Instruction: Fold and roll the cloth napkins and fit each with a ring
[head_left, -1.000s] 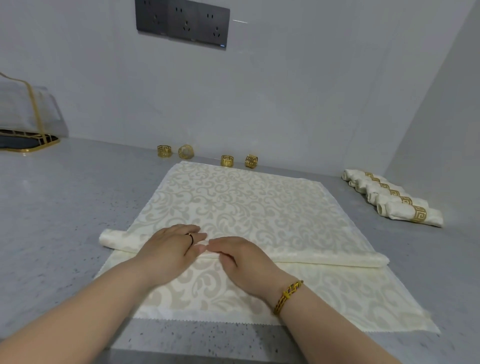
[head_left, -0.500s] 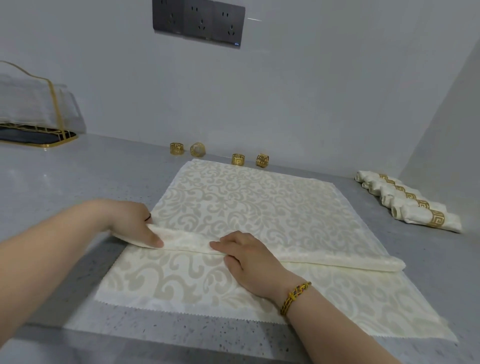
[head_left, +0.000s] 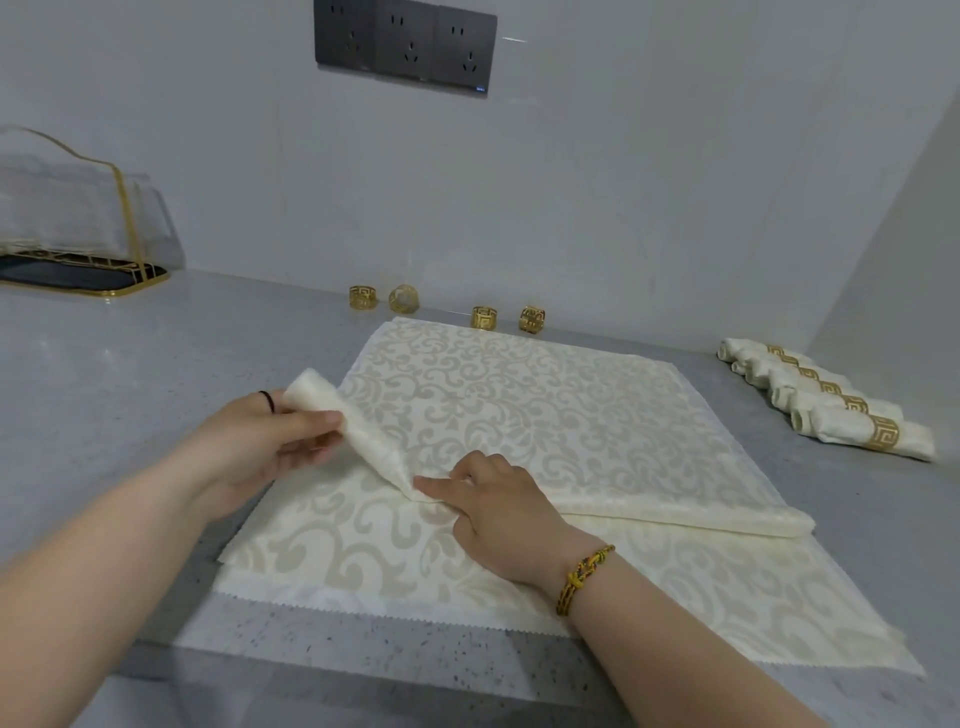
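head view, left hand (head_left: 270, 441) pinches napkin (head_left: 545, 415), right hand (head_left: 498, 514) perhaps pressing fold

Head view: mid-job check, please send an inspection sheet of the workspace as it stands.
Surface: grey speckled counter.
Job's things: cream napkin spread out, with a rolled band across it, the band's left end lifted off the cloth; four loose gold rings by the back wall; finished rolls with rings on, in a row at far right.
Clutter: gold-framed holder at far left.
Grippers: left hand pinches the band's lifted end; right hand rests on the band's middle, grip unclear.
Cables: nothing seen.
Surroundings: pale walls; dark socket panel above.
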